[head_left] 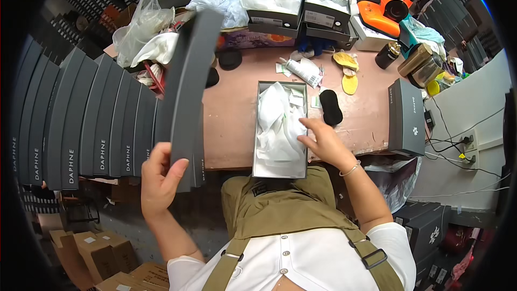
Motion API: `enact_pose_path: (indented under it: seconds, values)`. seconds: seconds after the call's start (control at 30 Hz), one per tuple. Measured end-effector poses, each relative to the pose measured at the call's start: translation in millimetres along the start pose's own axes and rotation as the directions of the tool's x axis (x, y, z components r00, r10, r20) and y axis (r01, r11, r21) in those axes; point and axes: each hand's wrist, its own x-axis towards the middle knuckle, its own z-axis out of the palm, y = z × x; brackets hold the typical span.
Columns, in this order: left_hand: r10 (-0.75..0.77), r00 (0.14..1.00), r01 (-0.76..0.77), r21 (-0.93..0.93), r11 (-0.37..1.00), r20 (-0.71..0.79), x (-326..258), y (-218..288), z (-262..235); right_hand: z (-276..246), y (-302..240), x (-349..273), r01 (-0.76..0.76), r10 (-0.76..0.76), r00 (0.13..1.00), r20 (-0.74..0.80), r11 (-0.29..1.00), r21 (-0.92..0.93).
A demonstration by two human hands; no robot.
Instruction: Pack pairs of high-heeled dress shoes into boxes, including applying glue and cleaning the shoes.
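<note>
An open shoebox (255,145) stands at the table's front edge before me, with crumpled white tissue paper (277,129) filling it. A small white packet (296,97) lies in its far right corner. My left hand (161,178) grips the near end of a dark grey shoebox lid (191,75), which is held up on edge beside the row of boxes and is slightly blurred. Over the box's right wall, my right hand (326,143) has its fingers apart, the tips at the tissue paper. Whether they press on it I cannot tell. Right of the box lies a black oval pad (330,108).
Upright grey shoeboxes (81,118) line the left side. Two open boxes with pale shoes (323,8) stand at the back. An orange tape-gun-like device (379,13), a black jar (388,55) and yellow pads (349,73) sit rightward. A closed shoebox (406,118) stands on the right edge.
</note>
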Motion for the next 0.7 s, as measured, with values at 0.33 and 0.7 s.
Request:
enact_pose_path:
  seconds: [0.33,0.7]
  values:
    - [0.199,0.98,-0.169,0.529,0.832,0.0,12.2,-85.1,94.1,130.2,8.0,12.1,-0.039,0.128,0.977,0.17,0.892,-0.451]
    - [-0.134,0.99,0.137,-0.648,0.749,0.054,10.7,-83.0,139.4,15.5,-31.8,-2.3,-0.384,0.199,0.923,0.328,0.5,0.776]
